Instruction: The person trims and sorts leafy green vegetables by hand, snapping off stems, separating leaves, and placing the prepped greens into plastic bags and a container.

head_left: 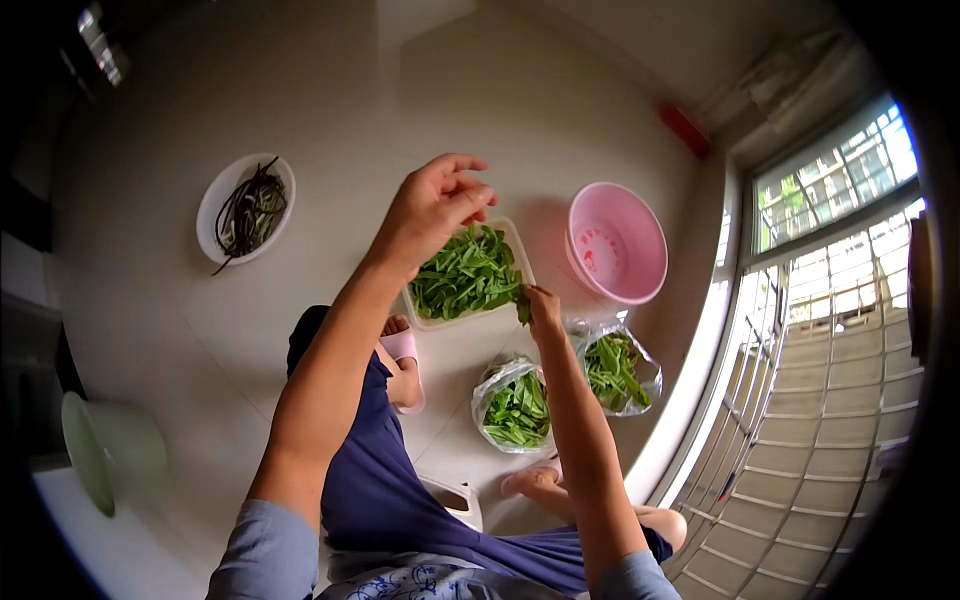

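My left hand is raised over the far left part of a pale rectangular basin, its fingers loosely bent and apart with nothing visible in them. Cut leafy greens fill much of the basin. At the basin's right corner, my right hand is closed on a small bunch of leafy greens, which hangs from the fingers. Below the right wrist, one clear plastic bag of greens stands on the floor. A second plastic bag with greens lies to the right of the forearm.
A pink basin stands right of the greens. At left is a white bowl with dark, long, thin stems. A pale green bucket is at lower left. A barred window runs along the right. My slippered foot is close to the basin.
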A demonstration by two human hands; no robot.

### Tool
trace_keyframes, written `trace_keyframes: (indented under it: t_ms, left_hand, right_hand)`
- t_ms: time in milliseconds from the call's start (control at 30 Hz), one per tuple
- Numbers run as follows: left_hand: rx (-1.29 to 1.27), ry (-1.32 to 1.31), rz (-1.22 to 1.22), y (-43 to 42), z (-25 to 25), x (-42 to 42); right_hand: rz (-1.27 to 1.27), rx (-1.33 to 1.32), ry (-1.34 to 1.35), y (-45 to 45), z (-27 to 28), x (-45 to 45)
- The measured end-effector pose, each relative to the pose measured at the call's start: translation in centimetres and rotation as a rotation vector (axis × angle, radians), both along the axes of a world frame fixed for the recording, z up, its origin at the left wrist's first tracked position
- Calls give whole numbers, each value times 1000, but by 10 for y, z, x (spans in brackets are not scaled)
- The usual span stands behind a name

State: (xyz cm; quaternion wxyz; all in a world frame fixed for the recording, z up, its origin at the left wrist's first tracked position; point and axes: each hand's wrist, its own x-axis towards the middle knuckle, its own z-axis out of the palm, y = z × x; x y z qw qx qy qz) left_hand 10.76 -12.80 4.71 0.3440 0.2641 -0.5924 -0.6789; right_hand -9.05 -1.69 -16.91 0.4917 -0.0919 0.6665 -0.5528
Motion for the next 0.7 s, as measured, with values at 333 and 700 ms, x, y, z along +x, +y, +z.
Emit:
trace_keyframes:
  t_ms: [333, 700]
  left_hand:
    - [-47, -28, -25, -16, -1, -5]
    - [-222, -95, -41, 4, -11, -20]
  right_hand:
    - [-46, -83, -66, -57, 4, -24]
    - [398, 362, 513, 209, -119, -31]
